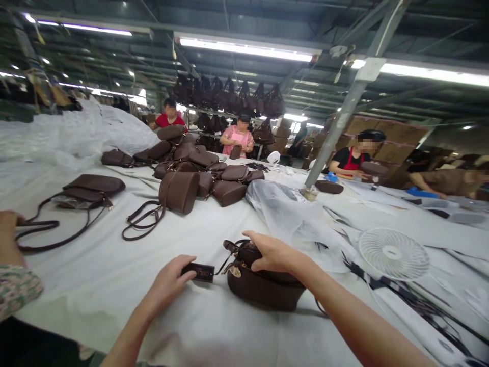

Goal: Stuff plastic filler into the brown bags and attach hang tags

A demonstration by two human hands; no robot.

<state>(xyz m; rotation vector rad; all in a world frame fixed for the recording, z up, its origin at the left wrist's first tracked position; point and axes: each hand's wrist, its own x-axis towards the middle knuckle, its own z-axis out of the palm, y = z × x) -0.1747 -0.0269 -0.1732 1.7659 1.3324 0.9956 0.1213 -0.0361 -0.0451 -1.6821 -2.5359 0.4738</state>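
A dark brown handbag lies on the white-covered table in front of me. My right hand rests over its top, thumb and fingers spread across the upper part. From the bag's left side a dark hang tag with printed lettering extends on a thin cord. My left hand pinches the tag's left end between thumb and fingers. A small light oval charm hangs at the bag's left front. Part of the bag's top is hidden under my right hand.
A pile of brown bags stands further back. At left, another person's hand touches the strap of a brown bag. Clear plastic, a metal post and a white fan are to the right. Several co-workers sit opposite.
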